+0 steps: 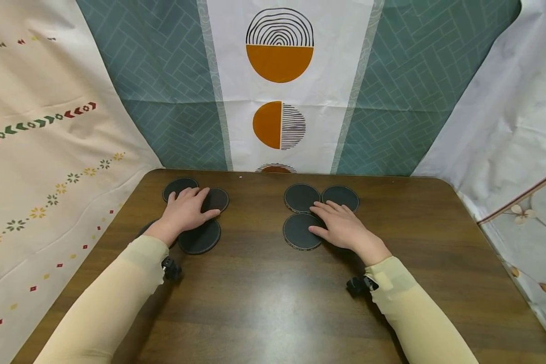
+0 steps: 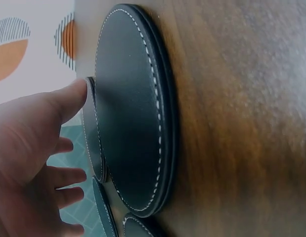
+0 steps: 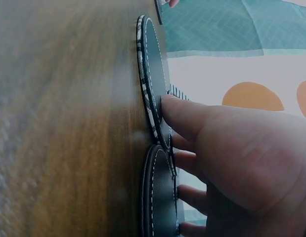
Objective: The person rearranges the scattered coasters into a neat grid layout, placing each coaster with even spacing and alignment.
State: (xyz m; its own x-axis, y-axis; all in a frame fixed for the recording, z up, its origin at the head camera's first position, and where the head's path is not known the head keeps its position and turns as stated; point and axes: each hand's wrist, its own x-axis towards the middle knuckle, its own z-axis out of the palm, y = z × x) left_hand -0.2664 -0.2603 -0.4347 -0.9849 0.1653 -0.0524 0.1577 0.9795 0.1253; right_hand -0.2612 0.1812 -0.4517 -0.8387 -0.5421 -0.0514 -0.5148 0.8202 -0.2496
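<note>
My left hand (image 1: 184, 212) hovers over a group of round black coasters on the left, its fingers spread and holding nothing. The near coaster (image 2: 130, 108) has white stitching along its edge. Others in this group are the back-left coaster (image 1: 177, 187) and the coaster by the fingers (image 1: 217, 199); one more is mostly covered by the wrist. Over a second group lies my right hand (image 1: 343, 228), fingers extended, thumb above the front coaster (image 1: 300, 232). That coaster shows a patterned rim in the right wrist view. Behind it are the back coaster (image 1: 302, 197) and the back-right coaster (image 1: 343, 196).
Both groups lie toward the far edge of a brown wooden table (image 1: 255, 283). Behind it hangs a green and white patterned cloth (image 1: 164, 111); printed cream cloth (image 1: 50, 167) hangs on the left and white cloth (image 1: 496, 136) on the right.
</note>
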